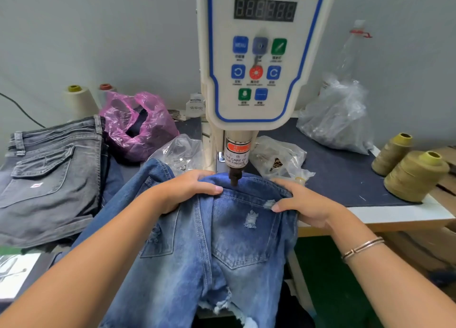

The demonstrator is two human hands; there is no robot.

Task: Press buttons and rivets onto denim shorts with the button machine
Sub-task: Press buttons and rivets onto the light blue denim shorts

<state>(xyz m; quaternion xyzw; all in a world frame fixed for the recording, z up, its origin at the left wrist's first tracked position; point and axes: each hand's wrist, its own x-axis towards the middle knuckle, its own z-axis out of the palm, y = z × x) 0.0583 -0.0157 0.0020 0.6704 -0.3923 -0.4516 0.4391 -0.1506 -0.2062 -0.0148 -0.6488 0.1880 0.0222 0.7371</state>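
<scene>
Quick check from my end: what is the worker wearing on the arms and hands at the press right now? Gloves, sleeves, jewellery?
No gloves and no sleeves in view: both forearms are bare up to the frame edge. The left hand has no ring or band showing. The right hand is bare too, but that wrist carries a thin silver-coloured metal bangle, two slim bands joined side by side.

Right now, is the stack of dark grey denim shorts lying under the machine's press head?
No: the light blue distressed denim shorts sit under the press head, while the dark grey denim shorts lie off to the left.
</scene>
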